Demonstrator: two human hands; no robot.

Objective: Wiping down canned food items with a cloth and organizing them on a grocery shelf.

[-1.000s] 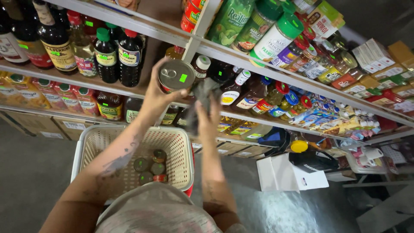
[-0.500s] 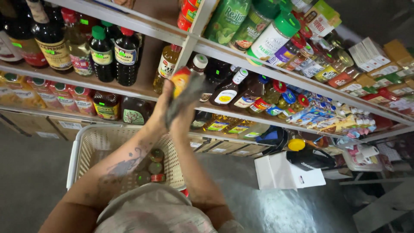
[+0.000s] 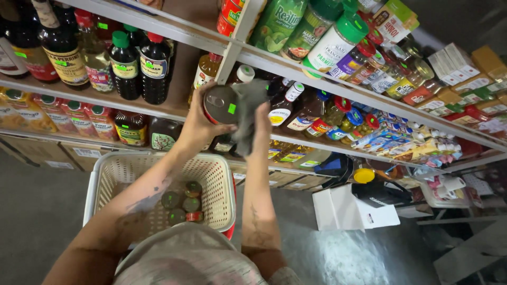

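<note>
From the head camera, the left hand (image 3: pixel 198 126) was wrapped around a round metal can with a small green sticker on its lid (image 3: pixel 221 104), raised in front of the wooden shelves of sauce bottles (image 3: pixel 174 111). The right hand (image 3: pixel 261 124) pressed a crumpled grey cloth (image 3: pixel 245 113) against the can's side, fingers apparently closed on the cloth, though it hid them. The step looked like wiping the can. A cream perforated plastic basket (image 3: pixel 113 177) holding small jars sat below.
</note>
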